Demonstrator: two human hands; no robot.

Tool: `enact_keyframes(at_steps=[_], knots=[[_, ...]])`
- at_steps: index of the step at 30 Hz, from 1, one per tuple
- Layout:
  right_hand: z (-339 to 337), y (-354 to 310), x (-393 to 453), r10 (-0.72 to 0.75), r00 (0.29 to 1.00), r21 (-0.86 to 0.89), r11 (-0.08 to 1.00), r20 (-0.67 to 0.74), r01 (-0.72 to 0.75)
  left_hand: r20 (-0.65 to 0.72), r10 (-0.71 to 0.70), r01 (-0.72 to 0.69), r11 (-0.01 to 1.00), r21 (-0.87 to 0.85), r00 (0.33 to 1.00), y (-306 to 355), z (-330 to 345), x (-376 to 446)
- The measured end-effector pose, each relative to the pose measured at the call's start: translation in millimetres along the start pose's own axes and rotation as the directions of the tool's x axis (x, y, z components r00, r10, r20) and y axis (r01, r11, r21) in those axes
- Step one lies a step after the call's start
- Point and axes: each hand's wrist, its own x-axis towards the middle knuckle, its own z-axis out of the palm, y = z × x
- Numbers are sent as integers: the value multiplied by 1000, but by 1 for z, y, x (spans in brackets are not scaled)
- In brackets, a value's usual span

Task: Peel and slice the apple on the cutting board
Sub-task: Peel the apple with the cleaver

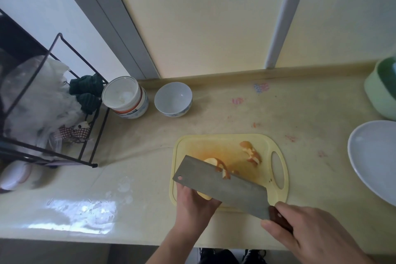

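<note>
The right hand (317, 234) gripped the cleaver (222, 186) by its dark handle, fingers curled round it. The left hand (196, 202) cupped the partly peeled apple (211, 162) over the yellow cutting board (214, 143), its fingertips hidden behind the blade. A strip of peel (251, 153) lay on the board beyond the fingers.

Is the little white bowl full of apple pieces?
No, the white bowl at the back of the counter shows only its bare inside.

Left hand (194, 201) extends forward, fingers curled under and partly hidden. Right hand (308, 233) grips, thumb extended forward.
</note>
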Motion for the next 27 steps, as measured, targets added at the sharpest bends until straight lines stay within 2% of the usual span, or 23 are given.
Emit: enact_keyframes(at_steps=[6,10,15,18,22,25,27], knots=[[1,3,0,-23,999,20,1000,39,22,-18,53,-53,999,7,998,5,1,0],[5,7,-2,9,995,47,999,98,-13,-77,86,-75,988,135,993,1,3,-5],[20,14,-3,-11,999,111,994,40,7,-112,137,-116,978,175,984,2,2,-6],[23,15,2,1,1000,167,986,13,-3,-75,146,-126,966,224,986,5,0,-4],[36,22,20,93,996,267,960,0,-89,-64,145,-131,972,193,987,4,-2,-5],[41,31,28,184,983,355,919,7,-174,-51,90,-82,985,154,995,2,-3,-9],[38,33,25,195,981,373,909,10,-185,-36,51,-45,987,153,998,1,-2,-10]])
